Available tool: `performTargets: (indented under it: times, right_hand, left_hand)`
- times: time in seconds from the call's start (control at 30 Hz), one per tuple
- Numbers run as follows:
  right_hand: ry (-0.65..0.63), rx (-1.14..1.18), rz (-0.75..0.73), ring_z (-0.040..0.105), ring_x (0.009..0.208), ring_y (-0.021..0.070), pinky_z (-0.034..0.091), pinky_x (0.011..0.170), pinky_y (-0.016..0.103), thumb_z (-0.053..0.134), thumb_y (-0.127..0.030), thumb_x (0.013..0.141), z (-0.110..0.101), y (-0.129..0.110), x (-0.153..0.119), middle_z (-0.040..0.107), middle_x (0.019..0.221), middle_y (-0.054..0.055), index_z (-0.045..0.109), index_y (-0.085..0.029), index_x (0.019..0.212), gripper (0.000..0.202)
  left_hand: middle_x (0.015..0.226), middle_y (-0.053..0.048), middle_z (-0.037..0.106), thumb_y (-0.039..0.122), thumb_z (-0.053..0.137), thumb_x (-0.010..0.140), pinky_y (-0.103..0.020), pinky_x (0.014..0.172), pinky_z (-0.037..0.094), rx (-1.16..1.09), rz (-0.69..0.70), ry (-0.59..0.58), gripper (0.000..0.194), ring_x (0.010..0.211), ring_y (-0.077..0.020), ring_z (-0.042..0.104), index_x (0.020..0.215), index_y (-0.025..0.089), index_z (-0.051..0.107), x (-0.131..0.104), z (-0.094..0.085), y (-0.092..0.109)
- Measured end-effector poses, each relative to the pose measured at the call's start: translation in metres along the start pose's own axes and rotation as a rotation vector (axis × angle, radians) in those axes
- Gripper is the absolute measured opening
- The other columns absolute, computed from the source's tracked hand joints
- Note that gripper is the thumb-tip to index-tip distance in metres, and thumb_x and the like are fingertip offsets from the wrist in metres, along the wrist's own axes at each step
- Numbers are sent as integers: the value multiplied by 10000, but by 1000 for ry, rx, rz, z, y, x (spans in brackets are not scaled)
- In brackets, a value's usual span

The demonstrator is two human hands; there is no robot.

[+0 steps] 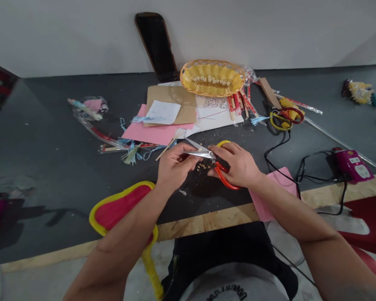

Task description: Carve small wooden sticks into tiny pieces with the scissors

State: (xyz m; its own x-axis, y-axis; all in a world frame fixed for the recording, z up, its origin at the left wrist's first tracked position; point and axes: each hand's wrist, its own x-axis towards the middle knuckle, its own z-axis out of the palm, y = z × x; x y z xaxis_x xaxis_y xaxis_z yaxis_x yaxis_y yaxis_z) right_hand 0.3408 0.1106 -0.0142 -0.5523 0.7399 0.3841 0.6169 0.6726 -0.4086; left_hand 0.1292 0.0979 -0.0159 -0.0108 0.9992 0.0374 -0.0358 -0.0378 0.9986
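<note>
My right hand [240, 164] grips a pair of scissors [206, 153] with red and yellow handles. Their blades stand apart and point left, toward my left hand [177, 163]. The left fingers are pinched together at the lower blade; whatever small thing they hold is hidden. Under the scissors lie scattered small tan crumbs [203, 166]. Just behind my left hand is a thin pale stick [167, 147]. Blue and green tassels [132, 154] lie left of it, beside pink paper [153, 133].
A yellow basket [213, 90] with small pale pieces stands at the back, near a phone [156, 46] leaning on the wall. Other scissors [286, 118], a cable [269, 154] and a purple box [354, 166] lie right. A yellow-rimmed red fan-like object [122, 205] overlaps the front edge.
</note>
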Motion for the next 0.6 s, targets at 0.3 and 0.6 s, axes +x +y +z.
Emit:
performTargets:
  times: [0.3,0.6]
  right_hand:
    - [-5,38,-42,654,1046,275,555,951,426,542,-692,915,1,2,0,689,1136,157,616,-146,1335,693]
    - [-36,-53,25,696,988,251,563,842,342,584,-655,916,-2,-4,-2,723,1124,133,635,-180,1316,624]
  left_hand:
    - [663,-22,721,298,789,791,-194,419,369,-16,-18,-75,136,440,-66,486,787,177,728,0,-3,-2]
    - [650,-32,725,408,821,769,-190,403,353,-55,-59,-67,248,424,-65,473,821,180,737,-1,-2,-4]
